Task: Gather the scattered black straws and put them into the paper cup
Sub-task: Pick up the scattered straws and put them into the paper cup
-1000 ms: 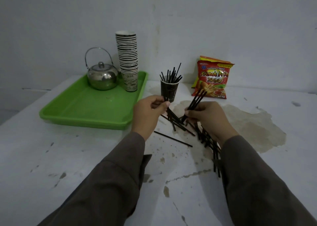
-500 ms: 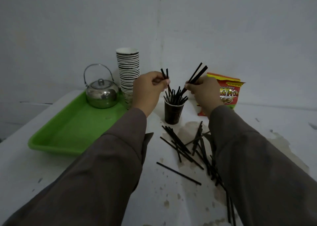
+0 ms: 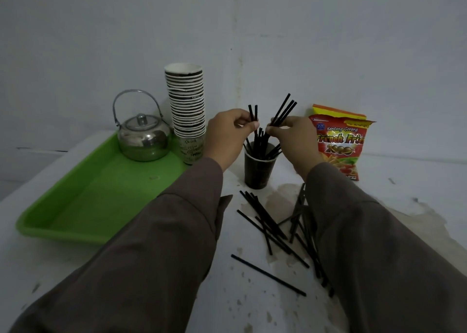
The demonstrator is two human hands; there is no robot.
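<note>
While both hands hang over the cup (image 3: 259, 167) at frame centre, the risks are these: left hand (image 3: 226, 136) pinching two straws (image 3: 253, 114) upright, right hand (image 3: 294, 136) pinching a small bunch (image 3: 283, 111) fanned toward the upper right. Cup: dark, light paper, already crowded with standing straws; new ends could snag on these, skid off the rim and drop to the bench (image 3: 252, 307), or a sideways nudge from either wrist could tip it. Loose straws (image 3: 267, 226): many, criss-crossed just below the cup in the lower centre, some hidden under the right sleeve (image 3: 379, 256), which may drag or roll them. One lies apart, lower down. Around: green tray (image 3: 83, 206) at left carrying a kettle (image 3: 142, 135) and a cup stack (image 3: 187, 112), the stack just beside the left hand and easily knocked; snack bag (image 3: 338, 140) at right, behind the right hand.
</note>
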